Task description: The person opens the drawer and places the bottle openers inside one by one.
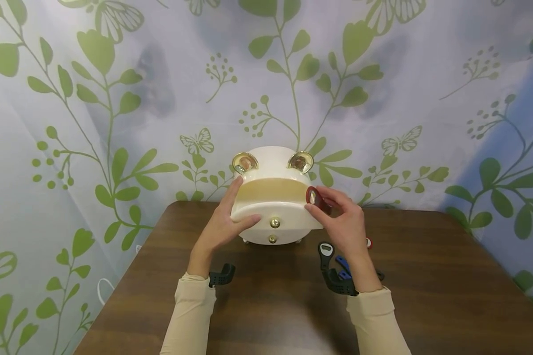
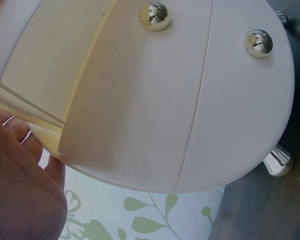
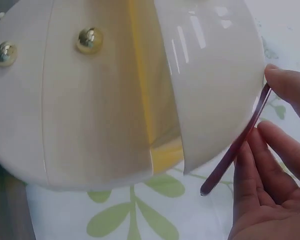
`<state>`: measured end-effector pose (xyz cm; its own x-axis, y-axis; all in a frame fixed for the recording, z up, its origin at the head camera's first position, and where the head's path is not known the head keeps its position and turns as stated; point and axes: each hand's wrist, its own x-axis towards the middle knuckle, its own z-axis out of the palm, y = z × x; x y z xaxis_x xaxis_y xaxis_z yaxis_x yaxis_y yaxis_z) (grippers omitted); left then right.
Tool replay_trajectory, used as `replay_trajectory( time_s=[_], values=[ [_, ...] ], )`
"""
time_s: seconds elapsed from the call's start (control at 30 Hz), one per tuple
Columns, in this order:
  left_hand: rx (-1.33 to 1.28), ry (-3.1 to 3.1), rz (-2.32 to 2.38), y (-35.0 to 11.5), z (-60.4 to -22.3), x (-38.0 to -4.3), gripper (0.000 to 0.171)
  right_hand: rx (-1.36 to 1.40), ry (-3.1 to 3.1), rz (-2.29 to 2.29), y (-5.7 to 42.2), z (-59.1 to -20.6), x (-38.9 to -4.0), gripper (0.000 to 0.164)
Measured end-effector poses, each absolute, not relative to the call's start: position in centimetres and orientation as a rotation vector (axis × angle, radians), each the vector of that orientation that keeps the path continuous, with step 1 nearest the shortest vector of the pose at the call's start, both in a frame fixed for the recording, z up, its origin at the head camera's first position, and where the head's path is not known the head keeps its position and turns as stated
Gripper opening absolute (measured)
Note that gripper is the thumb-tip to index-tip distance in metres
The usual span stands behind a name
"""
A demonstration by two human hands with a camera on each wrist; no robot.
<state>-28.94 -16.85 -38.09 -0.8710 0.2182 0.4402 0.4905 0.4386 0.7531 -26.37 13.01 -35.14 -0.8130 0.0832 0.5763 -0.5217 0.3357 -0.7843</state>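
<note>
A white rounded box (image 1: 271, 160) with gold ears and gold knobs stands on small feet. Its upper drawer (image 1: 288, 214) is pulled out, showing a beige inside. My left hand (image 1: 222, 222) touches the box's left side with fingers fairly straight and thumb spread over the drawer front; in the left wrist view its fingers reach behind the box edge. My right hand (image 1: 344, 222) pinches a red bottle opener (image 1: 312, 195) between thumb and fingers at the drawer's right end. In the right wrist view the opener (image 3: 235, 147) appears edge-on, tilted alongside the white shell.
Right of the box, a black bottle opener (image 1: 325, 250) lies on the brown table (image 1: 266, 305). Blue pieces (image 1: 343, 264) and a red-rimmed piece (image 1: 369, 242) lie close by, partly hidden by my right arm. Behind the table hangs a leaf-patterned cloth (image 1: 204, 98).
</note>
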Motion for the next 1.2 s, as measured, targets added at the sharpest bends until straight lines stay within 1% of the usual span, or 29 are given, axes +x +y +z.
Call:
replay_trajectory(
  time_s=[0.33,0.53,1.2],
  values=[
    [-0.599,-2.429,-1.386,-16.9,-38.1,-28.9,0.103,0.401,-2.044,1.528,12.3,-35.2,-26.6,0.042],
    [-0.601,-2.422,-1.392,-16.9,-38.2,-28.8,0.102,0.478,-2.003,1.618,11.5,-35.1,-26.9,0.041],
    [-0.591,-2.428,-1.389,-16.8,-38.1,-28.8,0.104,0.575,-1.939,1.664,9.8,-34.4,-26.9,0.042]
  ],
)
